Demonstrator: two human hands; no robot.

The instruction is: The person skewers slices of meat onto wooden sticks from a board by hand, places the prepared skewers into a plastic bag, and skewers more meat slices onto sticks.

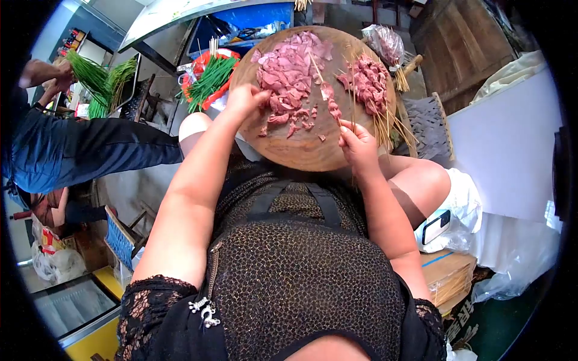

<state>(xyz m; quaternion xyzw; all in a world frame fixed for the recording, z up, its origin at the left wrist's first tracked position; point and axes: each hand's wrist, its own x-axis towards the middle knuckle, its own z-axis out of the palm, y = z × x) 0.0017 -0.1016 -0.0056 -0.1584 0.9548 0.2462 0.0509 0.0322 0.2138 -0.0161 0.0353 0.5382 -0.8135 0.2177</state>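
Observation:
A round wooden board (295, 150) lies across my lap with a pile of sliced raw meat (289, 69) on it. At the left edge of that pile, my left hand (245, 101) pinches a piece of meat, mostly hidden by the fingers. My right hand (359, 146) grips a thin wooden skewer (315, 65) near its lower end. Several pieces of meat (332, 103) are threaded along the skewer, which points up and left over the board. To its right lies a heap of meat skewers (368, 84), their bare sticks fanning down over the board's edge.
Green vegetable skewers (211, 81) rest in a red bag beyond my left hand. A blue crate (247, 24) stands behind the board. Bagged skewers (385, 45) lie at the back right. At left, another person (48, 144) holds long green stalks (99, 81). A phone (436, 226) lies by my right thigh.

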